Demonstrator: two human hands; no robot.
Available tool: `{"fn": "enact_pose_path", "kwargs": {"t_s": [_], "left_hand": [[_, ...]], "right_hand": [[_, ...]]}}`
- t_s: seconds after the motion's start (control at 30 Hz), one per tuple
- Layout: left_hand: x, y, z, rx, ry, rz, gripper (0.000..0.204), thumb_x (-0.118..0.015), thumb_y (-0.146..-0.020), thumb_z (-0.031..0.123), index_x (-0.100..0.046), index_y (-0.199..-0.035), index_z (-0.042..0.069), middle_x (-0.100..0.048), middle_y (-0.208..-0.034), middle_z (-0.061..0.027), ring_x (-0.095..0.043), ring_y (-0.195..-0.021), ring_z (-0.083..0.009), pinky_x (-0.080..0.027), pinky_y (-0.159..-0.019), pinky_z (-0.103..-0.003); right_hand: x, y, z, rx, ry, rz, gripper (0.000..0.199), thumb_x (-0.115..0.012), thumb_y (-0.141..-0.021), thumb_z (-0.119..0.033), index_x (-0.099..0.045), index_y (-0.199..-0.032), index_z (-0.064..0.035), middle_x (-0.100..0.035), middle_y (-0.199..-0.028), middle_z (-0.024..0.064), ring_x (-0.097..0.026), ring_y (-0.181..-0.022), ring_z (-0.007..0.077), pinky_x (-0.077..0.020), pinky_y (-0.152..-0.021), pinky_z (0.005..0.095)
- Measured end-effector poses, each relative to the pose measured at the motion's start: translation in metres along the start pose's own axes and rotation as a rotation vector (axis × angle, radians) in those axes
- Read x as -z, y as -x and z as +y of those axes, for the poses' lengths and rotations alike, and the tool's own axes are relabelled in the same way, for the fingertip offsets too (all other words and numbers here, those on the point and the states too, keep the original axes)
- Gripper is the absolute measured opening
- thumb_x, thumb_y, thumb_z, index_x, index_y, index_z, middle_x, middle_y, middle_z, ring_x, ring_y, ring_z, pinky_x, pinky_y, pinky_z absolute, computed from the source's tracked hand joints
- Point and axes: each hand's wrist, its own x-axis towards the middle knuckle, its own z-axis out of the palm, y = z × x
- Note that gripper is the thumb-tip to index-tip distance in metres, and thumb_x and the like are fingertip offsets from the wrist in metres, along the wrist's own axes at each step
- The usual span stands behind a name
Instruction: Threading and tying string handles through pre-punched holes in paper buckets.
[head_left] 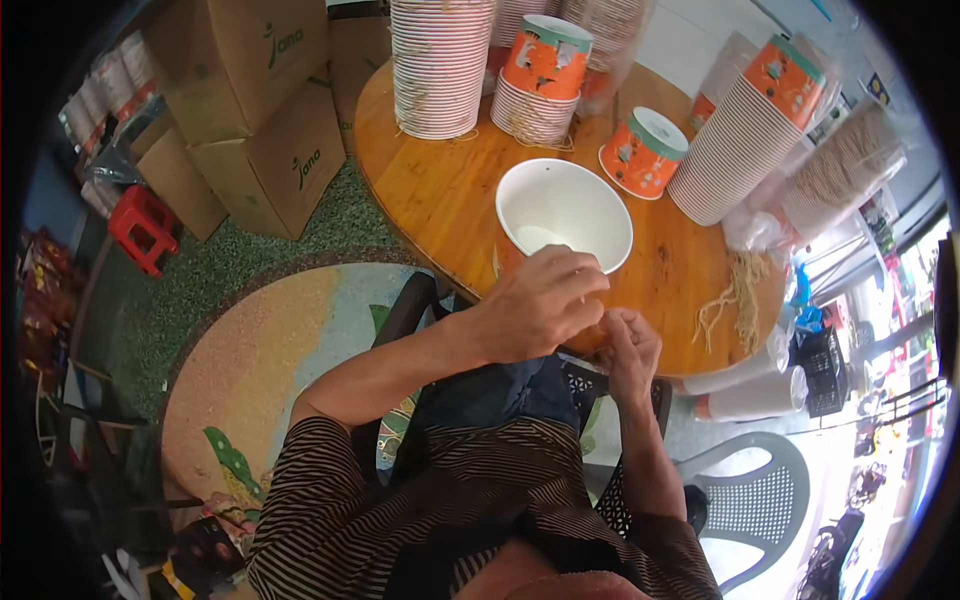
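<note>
A large paper bucket with a white inside stands near the front edge of the round wooden table, its mouth tilted toward me. My left hand is closed over the bucket's near side, fingers curled in a pinch. Just right of it and lower, my right hand pinches with thumb and forefinger close to the bucket's wall. Whatever lies between the fingers of either hand is too small or hidden to make out. A bunch of pale strings lies at the table's right edge.
Tall stacks of nested paper buckets stand at the back of the table. An upside-down orange bucket sits behind mine, and a leaning stack is at the right. Cardboard boxes, a red stool and a grey chair surround the table.
</note>
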Motion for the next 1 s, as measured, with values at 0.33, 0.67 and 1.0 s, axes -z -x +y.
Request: {"fn": "enact_pose_path", "kwargs": {"t_s": [0.33,0.67,1.0], "left_hand": [[-0.005,0.016,-0.001,0.045,0.033,0.025,0.015,-0.077,-0.083,0.013,-0.068,-0.094,0.01,-0.07,-0.114,-0.005,-0.065,-0.115,-0.0286,-0.053,-0.098,-0.049],[-0.007,0.016,0.025,-0.011,0.152,0.185,0.017,-0.082,-0.081,0.013,-0.069,-0.09,0.007,-0.073,-0.113,-0.0059,-0.067,-0.116,-0.031,-0.055,-0.099,-0.051],[-0.036,0.038,0.05,-0.11,0.392,0.057,0.018,-0.079,-0.079,0.007,-0.071,-0.095,0.01,-0.074,-0.109,-0.0033,-0.069,-0.105,-0.0263,-0.057,-0.086,-0.042]], "right_hand": [[0.003,0.002,0.008,0.055,0.094,-0.105,0.017,-0.066,-0.105,-0.014,-0.072,-0.105,0.0022,-0.064,-0.075,-0.0048,-0.05,-0.061,-0.0001,-0.0354,-0.053,0.0183],[0.003,0.007,0.015,0.03,0.026,-0.129,0.017,-0.065,-0.105,-0.012,-0.072,-0.108,0.0039,-0.074,-0.09,0.0017,-0.065,-0.081,0.0049,-0.0514,-0.071,0.0199],[-0.003,0.009,0.003,0.042,0.248,-0.129,0.019,-0.072,-0.1,-0.017,-0.074,-0.1,0.0019,-0.071,-0.077,-0.0002,-0.062,-0.074,0.0036,-0.0534,-0.066,0.0238]]}}
